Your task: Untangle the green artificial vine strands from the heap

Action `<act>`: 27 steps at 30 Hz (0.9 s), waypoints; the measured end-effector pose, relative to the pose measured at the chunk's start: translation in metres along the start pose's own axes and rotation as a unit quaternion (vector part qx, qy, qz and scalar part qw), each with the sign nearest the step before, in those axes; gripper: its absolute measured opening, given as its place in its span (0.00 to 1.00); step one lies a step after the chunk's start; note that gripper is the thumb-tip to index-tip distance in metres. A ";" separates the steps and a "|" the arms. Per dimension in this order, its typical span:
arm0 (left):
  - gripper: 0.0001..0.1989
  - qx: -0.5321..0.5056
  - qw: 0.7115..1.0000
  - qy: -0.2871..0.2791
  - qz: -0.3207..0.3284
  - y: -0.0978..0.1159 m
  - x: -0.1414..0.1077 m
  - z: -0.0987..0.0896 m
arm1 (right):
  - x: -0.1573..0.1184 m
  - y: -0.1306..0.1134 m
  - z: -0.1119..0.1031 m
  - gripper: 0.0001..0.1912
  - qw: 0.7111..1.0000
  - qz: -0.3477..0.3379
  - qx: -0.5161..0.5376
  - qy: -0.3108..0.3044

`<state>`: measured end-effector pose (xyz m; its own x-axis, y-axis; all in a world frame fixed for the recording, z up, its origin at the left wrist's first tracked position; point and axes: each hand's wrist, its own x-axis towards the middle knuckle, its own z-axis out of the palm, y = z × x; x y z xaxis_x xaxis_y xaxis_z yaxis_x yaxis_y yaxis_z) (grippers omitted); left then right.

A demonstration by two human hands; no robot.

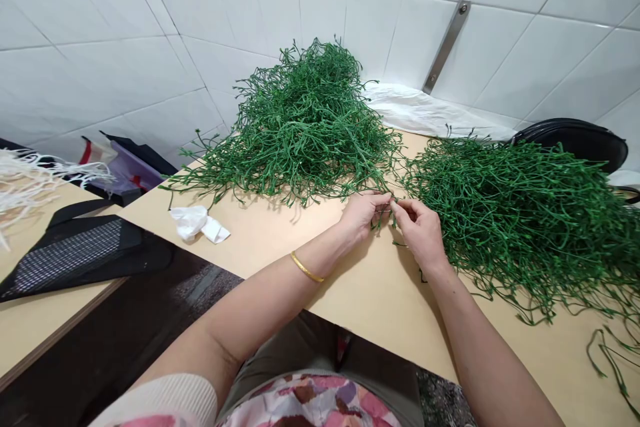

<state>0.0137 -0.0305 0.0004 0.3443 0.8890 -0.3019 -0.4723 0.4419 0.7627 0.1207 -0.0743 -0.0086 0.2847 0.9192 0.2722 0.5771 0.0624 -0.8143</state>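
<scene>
My left hand (364, 215) and my right hand (419, 230) meet over the table between two heaps of green plastic stems. The fingers of both are closed in a pinch on a thin green plastic stem (379, 221), whose ends show below the left fingers. Behind my hands rises the taller stem heap (310, 127), its front strands close to my left fingers. To the right of my right hand spreads the wider, lower stem heap (530, 213). Exactly how the fingertips grip the stem is partly hidden.
Crumpled white tissue (197, 223) lies on the pale wooden table (280, 240). Loose stems (613, 360) trail at the right edge. A black bag (575, 137) and white plastic sheeting (425, 107) sit by the tiled wall. At left, a second table holds a black mesh item (70, 257) and white strands (25, 180).
</scene>
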 end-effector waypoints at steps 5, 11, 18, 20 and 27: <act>0.06 0.007 0.999 -0.027 0.018 -0.006 -0.001 0.001 | 0.001 0.001 0.002 0.11 0.999 0.004 -0.016 0.040; 0.07 0.005 0.999 -0.027 0.021 -0.007 -0.004 0.006 | 0.000 -0.002 0.001 0.06 0.996 -0.028 -0.053 0.071; 0.08 -0.010 1.000 -0.028 0.008 -0.009 0.000 0.004 | -0.001 -0.005 0.003 0.03 0.998 -0.021 0.019 0.050; 0.09 -0.004 0.999 -0.029 0.020 -0.009 0.000 0.004 | -0.001 -0.004 0.004 0.04 0.996 -0.026 0.068 0.047; 0.08 -0.015 1.000 -0.015 0.018 -0.007 -0.001 0.005 | 0.000 -0.002 0.005 0.08 0.992 -0.021 0.119 0.029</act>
<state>0.0207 -0.0347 -0.0018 0.3510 0.9003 -0.2575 -0.5079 0.4141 0.7553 0.1156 -0.0722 -0.0091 0.3125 0.8902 0.3314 0.3949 0.1956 -0.8977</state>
